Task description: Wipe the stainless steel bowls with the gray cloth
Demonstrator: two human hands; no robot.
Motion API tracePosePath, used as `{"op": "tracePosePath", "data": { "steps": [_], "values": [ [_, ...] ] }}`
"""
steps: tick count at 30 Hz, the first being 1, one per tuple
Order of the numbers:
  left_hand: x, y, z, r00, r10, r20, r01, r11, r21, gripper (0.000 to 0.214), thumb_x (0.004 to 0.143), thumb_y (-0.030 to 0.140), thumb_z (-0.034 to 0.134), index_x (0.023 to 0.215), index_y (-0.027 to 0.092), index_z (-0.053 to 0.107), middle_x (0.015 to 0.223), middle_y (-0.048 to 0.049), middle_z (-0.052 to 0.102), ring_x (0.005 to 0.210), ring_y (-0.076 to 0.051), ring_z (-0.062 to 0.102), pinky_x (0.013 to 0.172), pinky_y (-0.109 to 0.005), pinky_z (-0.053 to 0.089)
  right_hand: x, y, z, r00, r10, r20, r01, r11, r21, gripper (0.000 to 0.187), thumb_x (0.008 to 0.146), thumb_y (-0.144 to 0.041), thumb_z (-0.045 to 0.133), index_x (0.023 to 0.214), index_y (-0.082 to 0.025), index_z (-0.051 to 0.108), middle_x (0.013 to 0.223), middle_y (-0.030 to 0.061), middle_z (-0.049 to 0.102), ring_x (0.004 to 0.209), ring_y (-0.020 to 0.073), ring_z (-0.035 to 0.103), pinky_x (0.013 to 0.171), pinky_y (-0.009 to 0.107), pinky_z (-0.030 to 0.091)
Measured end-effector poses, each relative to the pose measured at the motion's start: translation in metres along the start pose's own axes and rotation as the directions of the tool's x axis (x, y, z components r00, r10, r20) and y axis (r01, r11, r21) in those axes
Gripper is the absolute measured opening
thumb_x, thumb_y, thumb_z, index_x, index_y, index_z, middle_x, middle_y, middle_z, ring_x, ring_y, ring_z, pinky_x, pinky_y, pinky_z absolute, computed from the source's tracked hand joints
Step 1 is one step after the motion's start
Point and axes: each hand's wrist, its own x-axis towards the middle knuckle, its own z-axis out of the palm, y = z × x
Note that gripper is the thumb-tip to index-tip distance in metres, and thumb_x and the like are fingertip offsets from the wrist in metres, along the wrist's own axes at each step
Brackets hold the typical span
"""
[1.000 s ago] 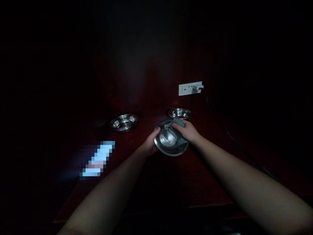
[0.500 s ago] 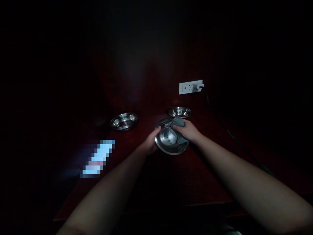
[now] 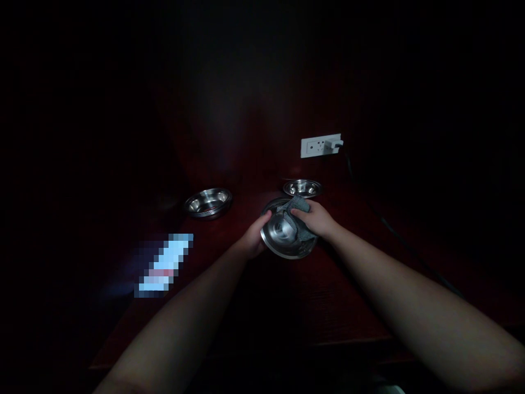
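Note:
A shiny steel bowl (image 3: 281, 235) is tilted toward me above a dark red wooden table (image 3: 328, 284). My left hand (image 3: 254, 238) grips its left rim, thumb over the edge. My right hand (image 3: 315, 218) is closed on a grey cloth (image 3: 296, 214) pressed against the bowl's upper right inside and draped over its rim. The room is very dark.
Two more steel bowls rest on the table: one (image 3: 208, 202) at the left, one (image 3: 302, 188) just behind the held bowl. A white wall socket (image 3: 320, 146) with a plug and dark cable sits at the back right. A bright blurred patch (image 3: 164, 265) lies at the left.
The cloth and my right hand have shifted slightly along the bowl's upper rim. The bowl has lifted and turned a little; the other bowls have not moved.

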Motion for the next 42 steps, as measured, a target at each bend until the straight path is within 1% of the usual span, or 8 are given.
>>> {"op": "tracePosePath", "data": {
  "steps": [12,15,18,20,24,28,32,42],
  "values": [
    [0.002,-0.003,-0.003,1.0,-0.007,-0.014,0.007,1.0,0.006,0.043,0.083,0.04,0.047,0.112,0.011,0.058,0.108,-0.0128,0.065,0.11,-0.027,0.054,0.104,-0.044,0.028,0.0,0.001,0.0,1.0,-0.001,-0.004,0.001,0.997,-0.074,0.031,0.068,-0.034,0.062,0.092,-0.014,0.063,0.087,0.0079,0.068,0.074,0.0174,0.062,0.069,0.03,0.047],
    [0.004,-0.005,-0.002,0.999,0.012,-0.045,-0.011,1.0,0.01,0.045,0.081,0.042,0.05,0.114,0.011,0.056,0.111,-0.0139,0.063,0.11,-0.028,0.054,0.102,-0.044,0.031,0.0,0.0,0.0,0.998,-0.019,-0.053,0.011,0.989,-0.145,0.03,0.07,-0.033,0.06,0.094,-0.016,0.062,0.088,0.0078,0.067,0.074,0.0176,0.062,0.069,0.031,0.047],
    [0.007,-0.008,-0.002,0.98,0.137,-0.144,-0.129,0.99,0.062,0.05,0.075,0.034,0.061,0.12,0.016,0.05,0.115,-0.012,0.06,0.111,-0.027,0.053,0.1,-0.044,0.034,0.001,-0.001,-0.001,0.986,-0.027,-0.163,-0.004,0.982,-0.187,0.027,0.071,-0.032,0.059,0.093,-0.017,0.063,0.089,0.0081,0.067,0.077,0.018,0.062,0.071,0.031,0.046],
    [0.008,-0.01,-0.001,0.939,0.278,-0.202,-0.244,0.953,0.178,0.06,0.067,0.021,0.069,0.122,0.019,0.047,0.118,-0.0093,0.059,0.114,-0.026,0.05,0.101,-0.041,0.032,0.002,-0.002,0.0,0.978,-0.022,-0.208,-0.015,0.984,-0.176,0.025,0.072,-0.031,0.058,0.092,-0.017,0.063,0.09,0.0086,0.067,0.078,0.0181,0.062,0.072,0.03,0.046],
    [0.01,-0.012,-0.002,0.886,0.417,-0.201,-0.338,0.88,0.335,0.071,0.057,0.003,0.068,0.122,0.021,0.047,0.118,-0.0065,0.059,0.117,-0.026,0.047,0.105,-0.039,0.027,0.003,0.0,0.001,0.978,-0.003,-0.21,-0.026,0.991,-0.135,0.026,0.073,-0.03,0.057,0.094,-0.017,0.062,0.09,0.0085,0.067,0.077,0.018,0.062,0.071,0.029,0.046],
    [0.012,-0.012,-0.004,0.905,0.371,-0.209,-0.284,0.891,0.353,0.073,0.055,0.0,0.063,0.123,0.019,0.047,0.116,-0.0084,0.06,0.114,-0.029,0.049,0.101,-0.045,0.032,0.005,0.003,0.0,0.986,-0.014,-0.165,-0.027,0.969,-0.247,0.029,0.074,-0.032,0.056,0.097,-0.016,0.061,0.093,0.0088,0.067,0.081,0.0183,0.062,0.074,0.029,0.045],
    [0.012,-0.011,-0.004,0.918,0.32,-0.234,-0.205,0.888,0.412,0.068,0.057,0.003,0.061,0.122,0.016,0.047,0.11,-0.0097,0.062,0.106,-0.027,0.055,0.095,-0.043,0.039,0.006,0.004,-0.003,0.988,-0.039,-0.148,-0.029,0.902,-0.432,0.031,0.075,-0.035,0.055,0.099,-0.016,0.061,0.096,0.0097,0.066,0.087,0.0205,0.061,0.076,0.029,0.044],
    [0.012,-0.008,-0.013,0.932,0.249,-0.265,-0.103,0.879,0.467,0.056,0.055,0.003,0.057,0.11,0.013,0.056,0.092,-0.0079,0.067,0.085,-0.023,0.062,0.081,-0.039,0.048,0.004,0.002,-0.005,0.992,-0.061,-0.111,0.009,0.908,-0.419,0.031,0.076,-0.034,0.054,0.102,-0.017,0.059,0.094,0.0087,0.066,0.085,0.0188,0.061,0.075,0.028,0.044]
  ]
}}
